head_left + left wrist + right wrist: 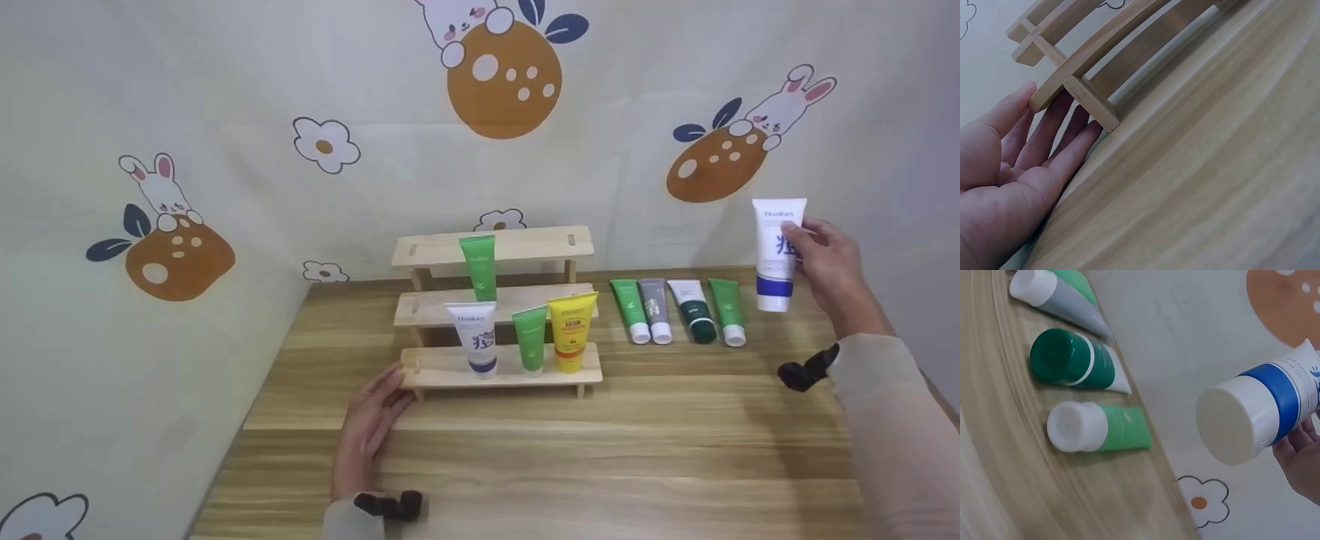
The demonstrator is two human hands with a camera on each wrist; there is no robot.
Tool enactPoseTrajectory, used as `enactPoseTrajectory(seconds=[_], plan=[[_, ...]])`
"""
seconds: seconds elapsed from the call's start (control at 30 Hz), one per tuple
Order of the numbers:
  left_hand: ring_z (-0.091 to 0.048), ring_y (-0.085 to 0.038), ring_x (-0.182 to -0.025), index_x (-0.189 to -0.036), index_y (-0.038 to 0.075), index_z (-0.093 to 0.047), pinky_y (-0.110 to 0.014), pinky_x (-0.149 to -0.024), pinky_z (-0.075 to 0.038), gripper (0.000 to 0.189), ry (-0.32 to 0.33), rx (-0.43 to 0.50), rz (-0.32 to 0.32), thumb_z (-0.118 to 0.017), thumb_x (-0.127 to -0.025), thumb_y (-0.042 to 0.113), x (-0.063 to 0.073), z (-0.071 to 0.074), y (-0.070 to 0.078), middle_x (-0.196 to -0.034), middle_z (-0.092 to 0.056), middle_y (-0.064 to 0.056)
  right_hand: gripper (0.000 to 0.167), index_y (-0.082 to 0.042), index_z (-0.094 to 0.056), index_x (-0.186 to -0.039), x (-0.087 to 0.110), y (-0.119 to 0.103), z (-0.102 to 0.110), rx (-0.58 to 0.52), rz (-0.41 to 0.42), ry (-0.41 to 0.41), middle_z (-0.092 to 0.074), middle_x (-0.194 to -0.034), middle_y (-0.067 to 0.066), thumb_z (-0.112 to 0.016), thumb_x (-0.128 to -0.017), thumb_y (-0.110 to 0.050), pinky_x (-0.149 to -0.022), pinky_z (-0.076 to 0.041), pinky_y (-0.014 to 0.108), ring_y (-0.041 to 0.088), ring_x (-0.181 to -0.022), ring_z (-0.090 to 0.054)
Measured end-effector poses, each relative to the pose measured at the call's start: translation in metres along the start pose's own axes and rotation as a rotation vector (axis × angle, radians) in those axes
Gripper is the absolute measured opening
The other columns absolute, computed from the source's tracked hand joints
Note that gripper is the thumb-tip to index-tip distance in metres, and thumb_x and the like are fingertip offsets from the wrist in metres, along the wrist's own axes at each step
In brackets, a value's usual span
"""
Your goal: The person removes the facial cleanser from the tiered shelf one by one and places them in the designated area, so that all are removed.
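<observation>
My right hand (836, 274) holds a white squeeze tube (769, 259) with a blue band, raised in the air at the right, cap downward. In the right wrist view the tube's white cap (1233, 422) faces the camera. My left hand (367, 420) grips the left end of the lowest tier of a three-tier wooden rack (435, 251), thumb at the upper edge and fingers beneath. On that tier stand a similar white tube (472, 330), a green tube (532, 341) and a yellow tube (572, 330). Another green tube (480, 266) stands on the middle tier.
Right of the rack, a green tube (628, 304), a grey tube (655, 307), a white tube with a dark green cap (690, 304) and another green tube (726, 307) lie in a row on the wooden table (600, 465). A patterned cloth (375, 82) hangs behind.
</observation>
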State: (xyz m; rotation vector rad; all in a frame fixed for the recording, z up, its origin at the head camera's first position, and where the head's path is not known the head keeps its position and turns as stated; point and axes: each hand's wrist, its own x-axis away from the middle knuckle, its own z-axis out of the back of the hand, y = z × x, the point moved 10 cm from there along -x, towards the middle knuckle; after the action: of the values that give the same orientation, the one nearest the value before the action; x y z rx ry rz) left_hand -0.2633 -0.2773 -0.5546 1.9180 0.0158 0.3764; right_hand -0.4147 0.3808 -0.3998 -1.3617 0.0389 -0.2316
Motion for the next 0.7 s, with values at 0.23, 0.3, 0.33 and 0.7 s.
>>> enactPoseTrajectory(seconds=[0.23,0.3,0.33,0.7], plan=[[-0.062,-0.018,-0.115,-0.145,-0.007,-0.042,-0.036,-0.104,-0.055,0.054,-0.009,-0.008,-0.008,-0.063,-0.099,0.012,0.003,-0.001,0.001,-0.137,-0.055,-0.014,0.1,-0.013,-0.022,-0.159,-0.005,0.035,0.015,0.081,-0.109,0.046,-0.048,-0.106,-0.021,-0.055,-0.083,-0.068,-0.091,-0.045,0.017,-0.003,-0.094,-0.051],[-0.063,-0.018,-0.115,-0.144,-0.007,-0.044,-0.036,-0.104,-0.055,0.052,-0.011,-0.004,-0.008,-0.062,-0.099,0.011,0.003,-0.002,0.0,-0.135,-0.055,-0.014,0.098,-0.013,-0.021,-0.159,-0.005,0.048,0.017,0.07,-0.145,0.053,-0.048,-0.105,-0.021,-0.056,-0.085,-0.067,-0.095,-0.044,0.021,-0.003,-0.092,-0.051],[-0.063,-0.018,-0.115,-0.143,-0.007,-0.044,-0.036,-0.104,-0.055,0.05,-0.015,-0.006,-0.007,-0.062,-0.099,0.011,0.003,-0.003,0.0,-0.135,-0.055,-0.014,0.097,-0.013,-0.021,-0.159,-0.004,0.054,0.019,0.057,-0.161,0.059,-0.048,-0.105,-0.021,-0.057,-0.085,-0.066,-0.096,-0.044,0.023,-0.002,-0.092,-0.051],[-0.065,-0.017,-0.11,-0.135,-0.002,-0.055,-0.035,-0.1,-0.057,0.038,-0.029,0.019,-0.027,-0.062,-0.099,0.01,0.004,-0.002,0.002,-0.125,-0.061,-0.009,0.094,-0.015,-0.018,-0.159,-0.009,0.096,0.023,0.107,-0.298,0.074,-0.047,-0.106,-0.016,-0.055,-0.089,-0.067,-0.093,-0.046,0.021,0.0,-0.094,-0.048]])
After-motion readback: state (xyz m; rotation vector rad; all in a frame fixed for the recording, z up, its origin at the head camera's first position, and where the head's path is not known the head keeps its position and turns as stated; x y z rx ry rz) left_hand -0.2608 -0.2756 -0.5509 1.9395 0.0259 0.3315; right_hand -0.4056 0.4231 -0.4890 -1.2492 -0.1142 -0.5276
